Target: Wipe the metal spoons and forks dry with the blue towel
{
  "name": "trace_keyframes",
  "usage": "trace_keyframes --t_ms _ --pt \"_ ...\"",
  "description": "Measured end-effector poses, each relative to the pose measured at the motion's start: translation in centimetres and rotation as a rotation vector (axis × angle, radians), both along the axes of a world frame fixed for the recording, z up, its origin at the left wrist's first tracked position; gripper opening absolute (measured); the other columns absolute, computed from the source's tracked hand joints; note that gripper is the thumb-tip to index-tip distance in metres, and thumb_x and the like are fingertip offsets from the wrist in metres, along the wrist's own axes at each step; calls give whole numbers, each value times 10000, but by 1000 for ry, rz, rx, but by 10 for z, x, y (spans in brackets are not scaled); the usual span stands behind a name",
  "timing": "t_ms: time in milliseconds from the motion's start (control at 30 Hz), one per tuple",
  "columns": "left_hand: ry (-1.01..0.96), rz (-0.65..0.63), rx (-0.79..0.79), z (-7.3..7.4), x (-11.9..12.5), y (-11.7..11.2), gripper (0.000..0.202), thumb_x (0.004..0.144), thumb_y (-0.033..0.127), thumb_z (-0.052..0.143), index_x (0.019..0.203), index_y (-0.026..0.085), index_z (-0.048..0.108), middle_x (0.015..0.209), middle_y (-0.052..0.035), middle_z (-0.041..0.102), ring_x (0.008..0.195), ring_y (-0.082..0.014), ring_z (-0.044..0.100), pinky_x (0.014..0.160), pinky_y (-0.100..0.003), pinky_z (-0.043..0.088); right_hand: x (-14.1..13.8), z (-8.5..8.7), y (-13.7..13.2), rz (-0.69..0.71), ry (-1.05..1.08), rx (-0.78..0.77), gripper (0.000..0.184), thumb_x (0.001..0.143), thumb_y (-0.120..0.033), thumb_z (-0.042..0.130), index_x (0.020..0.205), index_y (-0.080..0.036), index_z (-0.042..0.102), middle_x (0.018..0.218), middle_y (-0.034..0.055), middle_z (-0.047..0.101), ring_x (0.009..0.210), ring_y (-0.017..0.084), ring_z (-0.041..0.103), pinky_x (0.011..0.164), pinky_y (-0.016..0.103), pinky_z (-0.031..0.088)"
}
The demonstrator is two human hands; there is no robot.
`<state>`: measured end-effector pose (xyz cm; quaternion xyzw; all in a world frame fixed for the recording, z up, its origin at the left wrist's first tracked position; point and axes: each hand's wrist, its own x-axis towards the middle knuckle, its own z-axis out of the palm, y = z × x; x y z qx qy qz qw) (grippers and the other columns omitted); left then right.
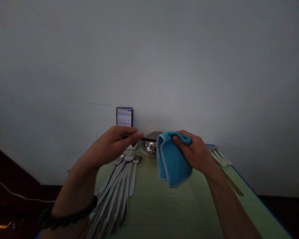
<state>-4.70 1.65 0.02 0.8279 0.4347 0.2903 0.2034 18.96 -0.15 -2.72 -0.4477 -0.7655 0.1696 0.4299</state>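
At frame centre, one slender dark utensil (149,139) is pinched by the left hand (116,142), one blue cloth (177,164) by the right hand (195,153); one metal bowl (149,148) is seen behind.

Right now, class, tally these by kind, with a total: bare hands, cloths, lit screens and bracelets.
Bare hands: 2 (left hand, right hand)
Blue cloth: 1
Lit screen: 1
Black bracelet: 1
Total: 5
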Motion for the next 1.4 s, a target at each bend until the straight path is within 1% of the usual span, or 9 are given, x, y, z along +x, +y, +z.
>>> trace_keyframes --t_ms 200,333,567,733,833,933,1100,1267,1400 --pt "-7 111 145 2 1 -6 329 844 367 408 631 142 518 549 49 319 522 -86 344 485 -210 275 9 4 -2 98 85 -58 253 866 -314 477 1077 -205 564 977 25 634 883 155 575 781 277 424" --pt "2 121 133 0 3 -4 322 844 358 407 621 144 499 543 51 308 513 -83 333 481 -212 269 14 3 -1 151 109 -111 302 858 -296 492 1145 -213 536 1004 29 625 912 162 571 798 300 436" --pt "-134 65 -29 -6 12 3 346 840 375 433 566 163 429 524 53 330 485 -78 317 448 -203 259 32 7 -1 81 158 -171 275 812 -363 547 1027 -201 603 896 26 649 825 171 591 722 296 464" --pt "-232 125 -100 -10 -1 8 335 859 363 420 599 154 444 527 57 291 494 -77 277 450 -215 219 52 2 3 -65 437 -242 273 772 -410 585 923 -188 637 751 10 670 638 153 604 600 286 489" --pt "-261 113 -135 -12 -5 10 338 864 367 416 601 155 436 532 57 284 494 -76 262 451 -219 212 56 -3 7 -67 552 -268 283 764 -418 594 935 -198 648 742 9 686 663 168 626 633 309 508" --pt "-272 93 -158 -14 -3 10 374 862 407 413 582 160 426 518 58 290 475 -74 261 439 -218 208 51 -4 9 -28 611 -274 286 775 -443 572 916 -211 662 787 15 699 728 179 639 683 326 516" --pt "-280 92 -161 -16 3 11 393 840 457 426 575 166 431 508 60 291 458 -78 273 420 -207 217 41 -1 8 -10 721 -286 348 782 -499 536 934 -208 650 849 48 699 836 209 637 697 336 523" --pt "-150 108 -64 -11 6 9 391 847 436 403 567 166 449 505 54 321 465 -87 304 415 -198 245 44 -3 10 -52 674 -274 417 789 -547 489 952 -186 619 860 76 693 864 227 634 715 351 523" --pt "-78 97 -35 -7 10 5 380 850 419 393 572 170 467 491 57 321 459 -90 307 414 -194 254 44 -4 12 -54 654 -298 427 800 -547 470 940 -171 615 870 86 689 840 212 633 727 333 516"
